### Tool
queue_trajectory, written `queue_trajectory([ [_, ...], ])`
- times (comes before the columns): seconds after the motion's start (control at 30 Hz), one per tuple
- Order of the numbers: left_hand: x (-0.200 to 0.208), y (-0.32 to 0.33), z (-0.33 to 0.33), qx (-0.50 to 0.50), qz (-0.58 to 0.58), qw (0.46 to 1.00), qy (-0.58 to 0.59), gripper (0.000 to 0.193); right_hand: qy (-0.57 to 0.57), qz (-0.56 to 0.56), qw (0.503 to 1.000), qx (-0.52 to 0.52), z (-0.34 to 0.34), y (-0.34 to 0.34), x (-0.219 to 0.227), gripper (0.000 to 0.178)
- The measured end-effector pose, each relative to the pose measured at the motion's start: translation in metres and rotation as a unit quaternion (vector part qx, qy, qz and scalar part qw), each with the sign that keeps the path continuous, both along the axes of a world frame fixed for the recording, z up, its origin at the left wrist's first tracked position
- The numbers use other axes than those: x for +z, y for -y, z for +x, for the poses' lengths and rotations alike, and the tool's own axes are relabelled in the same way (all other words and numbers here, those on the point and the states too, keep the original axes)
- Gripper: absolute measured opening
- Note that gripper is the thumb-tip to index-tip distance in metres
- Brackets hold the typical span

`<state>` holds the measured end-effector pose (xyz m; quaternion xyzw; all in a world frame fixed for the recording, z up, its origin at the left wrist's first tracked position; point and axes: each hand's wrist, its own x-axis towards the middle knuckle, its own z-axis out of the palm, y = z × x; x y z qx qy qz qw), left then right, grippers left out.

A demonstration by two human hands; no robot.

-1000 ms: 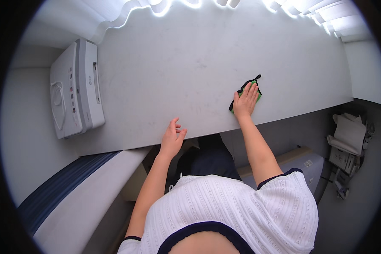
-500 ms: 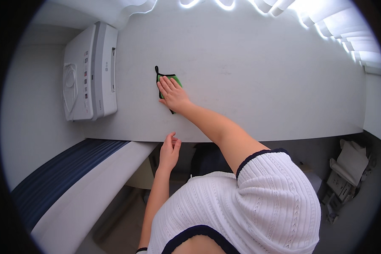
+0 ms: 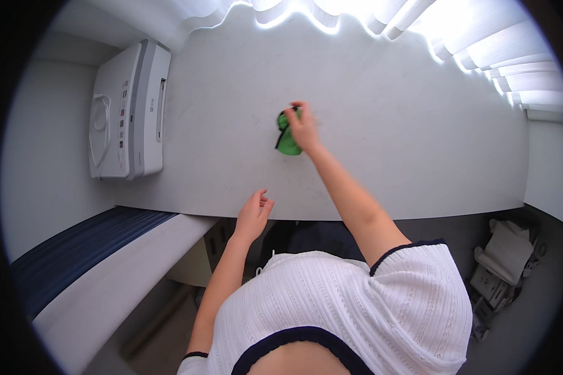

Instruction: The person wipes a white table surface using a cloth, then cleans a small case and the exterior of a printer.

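Pale grey tabletop (image 3: 406,156), white curtains (image 3: 331,15) along its far edge. Right hand's (image 3: 303,128) fingers are clamped on a green cloth (image 3: 289,147) around mid-tabletop (blurry — can't tell if it's lifted). If that grip's loose, the cloth could slip; overreaching toward the left edge might bump the printer (image 3: 128,112). Half a second ago the cloth lay flatter, nearer that edge. Left hand (image 3: 252,215) is empty at the near edge — fingers loosely curled.

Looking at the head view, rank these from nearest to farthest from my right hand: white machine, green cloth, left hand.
1. Green cloth: touching your right hand, showing on its left side.
2. Left hand: lower left, by the desk's front edge.
3. White machine: at the desk's left end.
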<state>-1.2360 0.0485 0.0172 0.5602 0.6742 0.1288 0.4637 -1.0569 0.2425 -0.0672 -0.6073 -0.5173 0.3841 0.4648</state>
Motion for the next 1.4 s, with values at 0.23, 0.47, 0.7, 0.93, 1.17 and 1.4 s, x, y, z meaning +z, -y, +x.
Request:
queue_trajectory([
  [0.23,0.013,-0.037,0.036,-0.076,-0.006,0.997,-0.002,0.046,0.384,-0.193,0.886,-0.172,0.215,0.061,-0.023,0.067],
  [0.47,0.005,-0.026,0.019,-0.026,-0.022,0.999,0.014,0.046,0.531,-0.142,0.835,0.016,0.151,0.029,-0.043,0.078],
  [0.7,0.000,-0.001,-0.009,0.058,-0.011,0.998,0.010,0.042,0.476,0.009,0.853,0.212,-0.053,-0.027,-0.022,0.077],
  [0.93,-0.001,-0.008,-0.003,0.029,-0.004,1.000,-0.008,0.041,0.467,0.125,0.821,0.304,-0.122,-0.044,-0.015,0.072],
  [1.17,0.001,-0.026,0.008,-0.002,-0.016,1.000,-0.008,0.043,0.508,0.139,0.838,0.144,0.030,-0.026,-0.031,0.066],
  [1.4,-0.001,-0.050,0.029,-0.049,-0.044,0.998,-0.017,0.045,0.552,-0.013,0.818,-0.163,0.228,0.004,-0.052,0.056],
])
